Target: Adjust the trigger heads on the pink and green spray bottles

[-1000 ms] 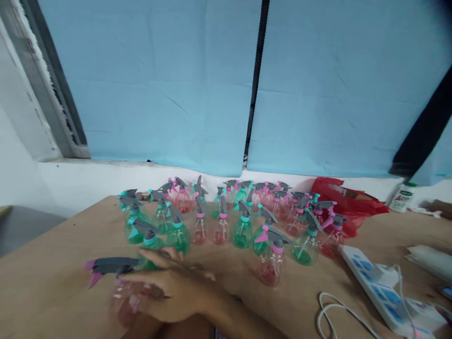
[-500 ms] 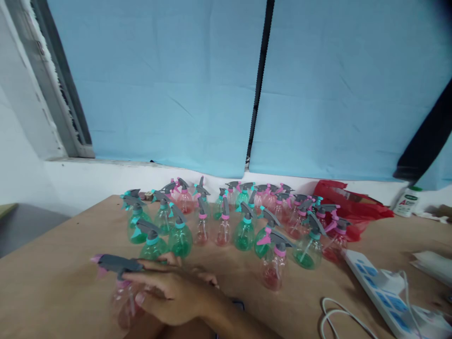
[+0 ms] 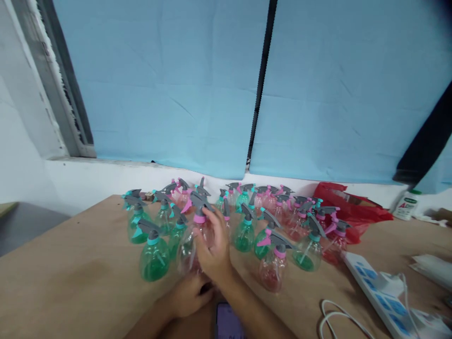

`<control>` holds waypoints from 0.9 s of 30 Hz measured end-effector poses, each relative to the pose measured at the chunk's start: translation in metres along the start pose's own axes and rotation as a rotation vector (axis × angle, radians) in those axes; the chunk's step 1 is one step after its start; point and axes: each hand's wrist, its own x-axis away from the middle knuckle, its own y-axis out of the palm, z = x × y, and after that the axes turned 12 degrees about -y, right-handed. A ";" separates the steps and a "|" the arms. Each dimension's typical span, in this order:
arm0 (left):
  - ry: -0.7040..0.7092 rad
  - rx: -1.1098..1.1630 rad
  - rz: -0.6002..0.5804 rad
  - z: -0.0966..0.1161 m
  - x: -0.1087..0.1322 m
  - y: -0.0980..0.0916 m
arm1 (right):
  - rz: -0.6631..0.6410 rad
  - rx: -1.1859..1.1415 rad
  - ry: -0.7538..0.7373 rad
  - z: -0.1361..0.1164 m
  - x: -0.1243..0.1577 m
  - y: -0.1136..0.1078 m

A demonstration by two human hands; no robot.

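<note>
A clear pink spray bottle [image 3: 189, 249] with a grey trigger head and pink collar is held up in front of me, tilted slightly. My right hand [image 3: 217, 249] is closed around its right side, thumb on the body and fingers up by the head. Low at its base, my left hand [image 3: 189, 294] has its fingers curled against the bottle; the fingertips are partly hidden. Just left of it stands a green spray bottle [image 3: 154, 261] with a turquoise collar. Another pink spray bottle [image 3: 273, 270] stands to the right, nozzle pointing left.
Several more green and pink spray bottles [image 3: 244, 235] stand in rows toward the wall. A phone [image 3: 228, 322] lies below my hands. On the right are a white power strip [image 3: 379, 294], a looped cable [image 3: 328, 313], a red plastic bag [image 3: 360, 207] and a white bottle [image 3: 407, 205].
The pink spray bottle has moved from the left front to the middle. My right hand has turned upright around it. My left hand now shows at its base, and the phone has come into view.
</note>
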 end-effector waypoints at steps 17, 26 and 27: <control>-0.089 -0.133 0.026 0.007 -0.001 -0.003 | -0.084 -0.296 0.546 0.055 -0.019 -0.025; -0.128 -0.131 0.032 0.006 0.001 -0.001 | -0.257 -0.340 0.416 0.051 -0.031 -0.040; -0.129 -0.131 0.036 0.007 0.001 -0.002 | -0.264 -0.387 0.428 0.051 -0.030 -0.040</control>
